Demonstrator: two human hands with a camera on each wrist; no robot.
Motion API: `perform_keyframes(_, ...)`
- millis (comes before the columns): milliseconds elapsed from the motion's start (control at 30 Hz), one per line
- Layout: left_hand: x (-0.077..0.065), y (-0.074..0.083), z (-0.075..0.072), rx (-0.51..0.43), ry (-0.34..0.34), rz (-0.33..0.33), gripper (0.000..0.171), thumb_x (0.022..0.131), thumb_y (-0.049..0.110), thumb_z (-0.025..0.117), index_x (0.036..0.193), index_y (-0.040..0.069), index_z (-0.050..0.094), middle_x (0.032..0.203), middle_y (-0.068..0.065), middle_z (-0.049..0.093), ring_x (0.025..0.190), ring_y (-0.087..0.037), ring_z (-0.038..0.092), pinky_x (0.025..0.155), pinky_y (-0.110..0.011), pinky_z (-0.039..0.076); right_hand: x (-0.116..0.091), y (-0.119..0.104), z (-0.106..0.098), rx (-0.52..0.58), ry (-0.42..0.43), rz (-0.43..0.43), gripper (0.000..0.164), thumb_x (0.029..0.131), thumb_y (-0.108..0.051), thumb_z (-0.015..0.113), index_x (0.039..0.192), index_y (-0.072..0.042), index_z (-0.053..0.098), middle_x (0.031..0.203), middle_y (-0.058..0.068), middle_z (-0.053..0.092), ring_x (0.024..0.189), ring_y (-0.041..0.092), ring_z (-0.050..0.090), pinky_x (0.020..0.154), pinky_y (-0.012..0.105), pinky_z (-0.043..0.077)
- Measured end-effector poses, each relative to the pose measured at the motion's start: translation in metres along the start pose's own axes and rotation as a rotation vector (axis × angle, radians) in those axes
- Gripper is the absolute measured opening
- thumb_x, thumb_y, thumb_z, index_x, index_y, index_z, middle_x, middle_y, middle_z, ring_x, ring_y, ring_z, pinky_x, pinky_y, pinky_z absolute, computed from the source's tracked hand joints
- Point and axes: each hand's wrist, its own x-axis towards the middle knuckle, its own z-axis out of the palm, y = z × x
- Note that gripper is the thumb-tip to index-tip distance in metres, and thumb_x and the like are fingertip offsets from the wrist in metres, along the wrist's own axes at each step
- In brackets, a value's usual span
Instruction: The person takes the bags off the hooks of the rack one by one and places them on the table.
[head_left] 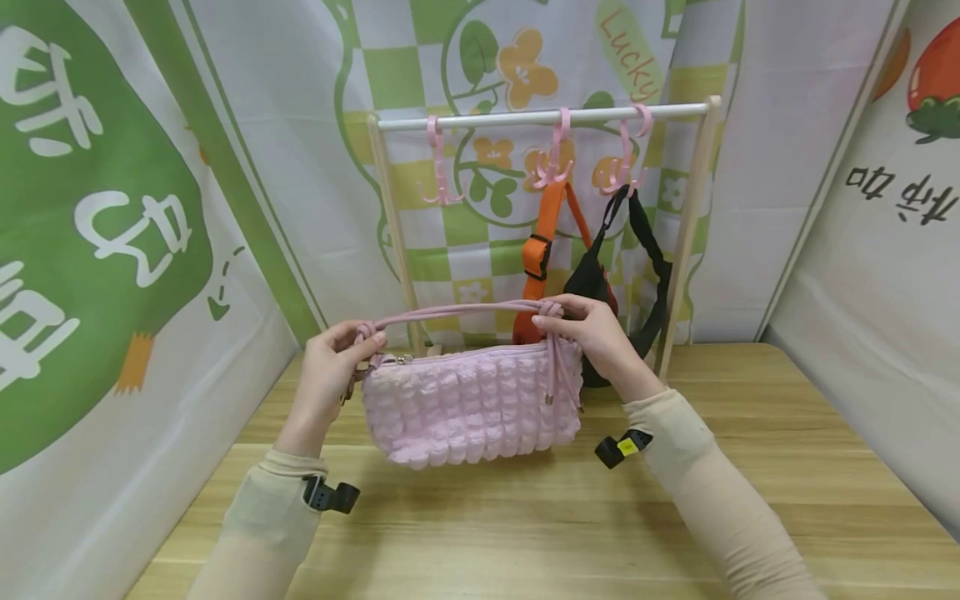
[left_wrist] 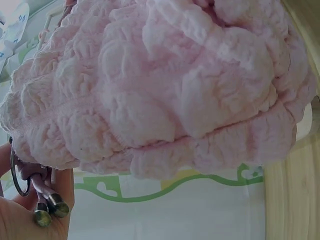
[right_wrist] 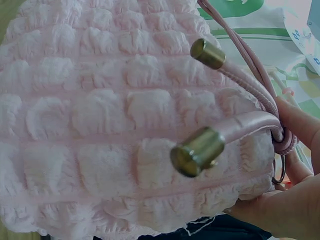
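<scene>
A puffy pink handbag (head_left: 472, 404) hangs between my two hands, close over the wooden table. My left hand (head_left: 330, 375) pinches the knotted left end of its cord handle (head_left: 457, 311). At the other end, my right hand (head_left: 600, 337) pinches the right knot of that handle. The handle arches above the zipped top. Metal-tipped cord ends (right_wrist: 197, 152) dangle over the quilted fabric in the right wrist view. In the left wrist view a metal ring (left_wrist: 19, 172) and two more cord tips (left_wrist: 52, 207) show beside my left fingers.
Behind the bag stands a rack with a metal rail (head_left: 510, 119) and wooden posts (head_left: 686, 233). Pink hooks (head_left: 438, 162) hang from the rail. An orange strap (head_left: 543, 242) and a black bag (head_left: 588, 283) hang toward its right. Printed cloth walls surround the wooden table (head_left: 465, 533).
</scene>
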Motion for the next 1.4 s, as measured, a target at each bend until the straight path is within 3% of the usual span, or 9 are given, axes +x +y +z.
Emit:
perform_keyframes(433,-0.006,-0.006,-0.005,0.144,-0.006,-0.016,0.030,0.088,0.022,0.068,0.108,0.000,0.061,0.080,0.011,0.062,0.064,-0.001,0.058,0.056,-0.019,0.054,-0.003,0.006,-0.001,-0.017,-0.048,0.046,0.031,0.082,-0.019,0.075,0.109,-0.008,0.066,0.083,-0.005,0.070,0.073,0.010,0.059,0.059,0.021,0.041)
perform_keyframes(767,-0.011,-0.011,-0.010,0.185,-0.011,-0.042,0.040,0.089,0.024,0.068,0.117,-0.003,0.059,0.079,0.014,0.060,0.063,0.000,0.057,0.050,-0.018,0.050,-0.006,0.013,0.004,0.041,-0.111,0.061,0.031,0.083,-0.018,0.074,0.108,-0.002,0.064,0.079,-0.002,0.065,0.071,0.011,0.056,0.062,0.021,0.048)
perform_keyframes(900,-0.012,-0.012,-0.012,0.177,-0.014,-0.037,0.037,0.088,0.023,0.068,0.114,-0.002,0.060,0.080,0.014,0.062,0.063,0.000,0.057,0.050,-0.018,0.051,-0.006,0.015,0.006,0.043,-0.113,0.054,0.024,0.082,-0.019,0.075,0.099,-0.005,0.065,0.081,-0.001,0.065,0.071,0.012,0.055,0.061,0.022,0.048)
perform_keyframes(1200,-0.016,-0.011,-0.016,0.170,-0.016,-0.041,0.031,0.088,0.023,0.069,0.108,0.000,0.062,0.079,0.013,0.063,0.064,0.000,0.057,0.052,-0.018,0.052,-0.011,0.017,0.010,0.021,-0.103,0.099,0.033,0.082,-0.021,0.074,0.108,-0.004,0.063,0.080,-0.003,0.060,0.071,0.011,0.050,0.059,0.021,0.043)
perform_keyframes(1400,-0.022,-0.014,-0.018,0.178,-0.025,-0.046,0.035,0.088,0.021,0.069,0.112,-0.004,0.061,0.078,0.013,0.065,0.061,0.001,0.056,0.046,-0.018,0.047,-0.013,0.018,0.011,0.015,-0.112,0.100,0.029,0.082,-0.020,0.075,0.104,-0.005,0.064,0.082,-0.002,0.063,0.073,0.011,0.055,0.062,0.021,0.048)
